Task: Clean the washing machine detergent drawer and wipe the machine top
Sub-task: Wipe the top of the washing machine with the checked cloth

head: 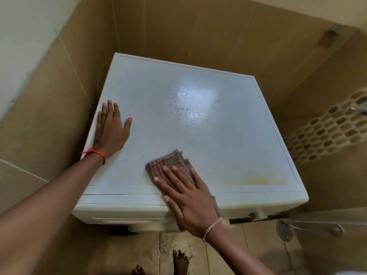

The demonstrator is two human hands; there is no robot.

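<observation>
The white washing machine top [228,139] fills the middle of the view, with a wet shiny patch near its centre and a yellowish stain at the front right. My right hand [188,197] lies flat with straight fingers on a folded red-checked cloth [170,162], pressing it onto the top near the front edge. My left hand [111,128] rests flat and open on the top's left edge. The detergent drawer front [127,220] shows below the front edge at the left, closed.
Tan tiled walls close in behind and on the left of the machine. A tap [357,110] and mosaic tile strip are at the right. A round floor drain [284,231] lies by the machine's front right. The floor is wet by my feet [179,262].
</observation>
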